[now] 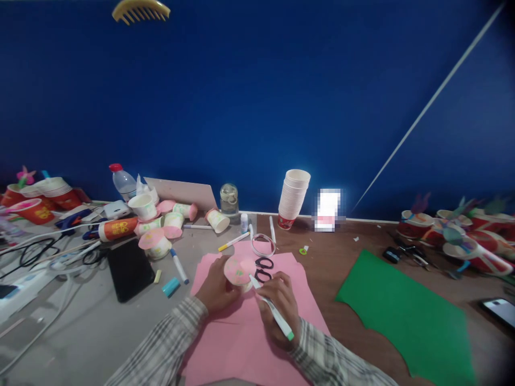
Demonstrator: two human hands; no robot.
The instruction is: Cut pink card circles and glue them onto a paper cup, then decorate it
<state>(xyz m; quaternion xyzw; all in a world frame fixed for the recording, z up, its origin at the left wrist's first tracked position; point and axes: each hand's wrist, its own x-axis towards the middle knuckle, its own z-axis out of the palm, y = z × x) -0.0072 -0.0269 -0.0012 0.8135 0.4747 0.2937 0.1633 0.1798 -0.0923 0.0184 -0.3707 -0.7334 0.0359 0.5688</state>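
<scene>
My left hand (217, 287) is closed around a paper cup topped with a pink paper disc (238, 269); small green marks show on the disc. In my right hand (279, 308) is a white marker (277, 315) with a green end, its tip at the disc's right edge. Both hands are above stacked pink paper sheets (229, 348). Just beyond the right hand lie dark-handled scissors (264, 264), their blades hidden. A roll of tape (263, 245) rests at the top of the pink sheets, near a yellow-ended marker (234, 242).
Left of the sheets are several pink-trimmed cups (155, 244), a black tablet-like slab (131, 269), a blue marker (179, 266) and cables. Stacked paper cups (294, 198) and a glass jar (229, 200) stand by the blue wall. Green paper (406, 316) and decorated cups (475, 236) lie right.
</scene>
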